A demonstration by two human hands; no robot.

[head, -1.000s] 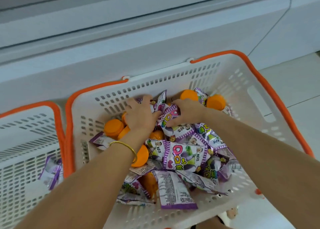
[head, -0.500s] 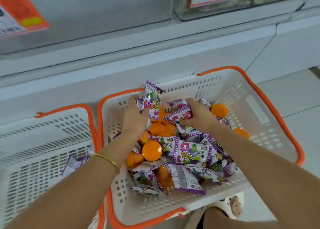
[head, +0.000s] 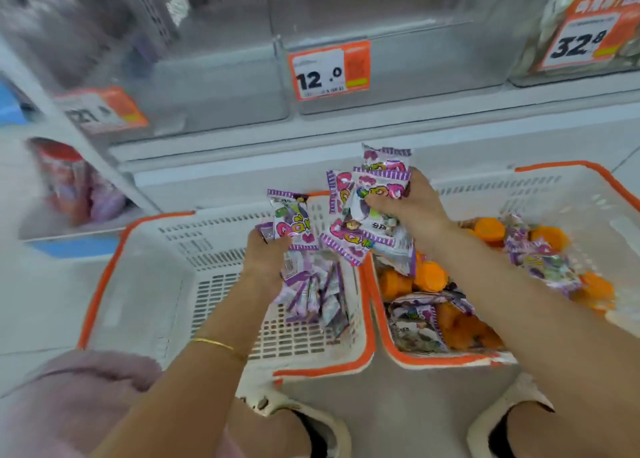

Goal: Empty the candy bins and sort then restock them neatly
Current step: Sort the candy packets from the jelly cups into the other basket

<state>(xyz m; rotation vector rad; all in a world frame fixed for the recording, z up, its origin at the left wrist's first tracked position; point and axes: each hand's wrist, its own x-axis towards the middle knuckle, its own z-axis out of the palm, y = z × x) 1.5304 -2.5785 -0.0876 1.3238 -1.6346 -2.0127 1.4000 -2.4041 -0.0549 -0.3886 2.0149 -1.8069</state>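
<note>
Two white baskets with orange rims stand on the floor. My left hand (head: 265, 260) grips a few purple candy packets (head: 291, 222) above the left basket (head: 138, 284), where several purple packets (head: 318, 295) lie in its right corner. My right hand (head: 412, 208) clutches a bunch of purple packets (head: 367, 211) over the rim between the two baskets. The right basket (head: 595, 194) holds a mix of orange round candies (head: 429, 277) and more purple packets (head: 540, 256).
Clear plastic candy bins (head: 398, 76) sit on the white shelf above, with orange price tags reading 12.0 (head: 329, 71) and 32.8 (head: 581, 42). A red jar (head: 65, 177) stands low on the left. My feet in white slippers (head: 311, 419) are below the baskets.
Both hands have lifted out of the mixed basket with purple packets and swung left toward the left basket. The view has tilted up, showing the bins and price tags.
</note>
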